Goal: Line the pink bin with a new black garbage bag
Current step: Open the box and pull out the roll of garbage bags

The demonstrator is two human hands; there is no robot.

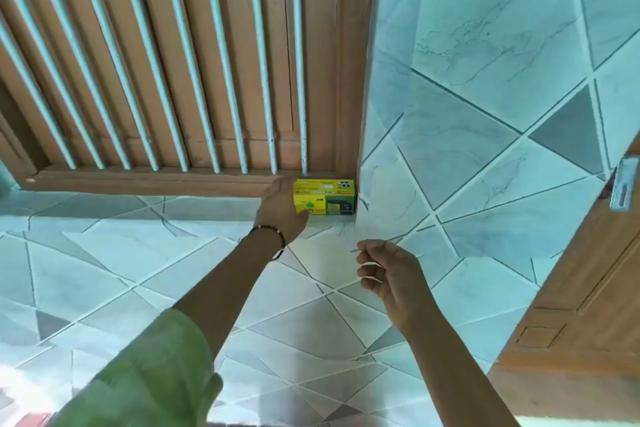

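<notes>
Head view: left hand touches the yellow bag box on the ledge in the corner, grip unclear; right hand hovers loosely curled, empty; pink bin unseen; box could slip off the ledge if nudged.

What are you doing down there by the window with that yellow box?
A person in a green sleeve is reaching with the left hand to a small yellow and green cardboard box that stands on the tiled ledge, tucked into the corner by the brown wooden window frame. The right hand hangs nearby, loosely curled, holding nothing. No bin or black bag shows here.
</notes>
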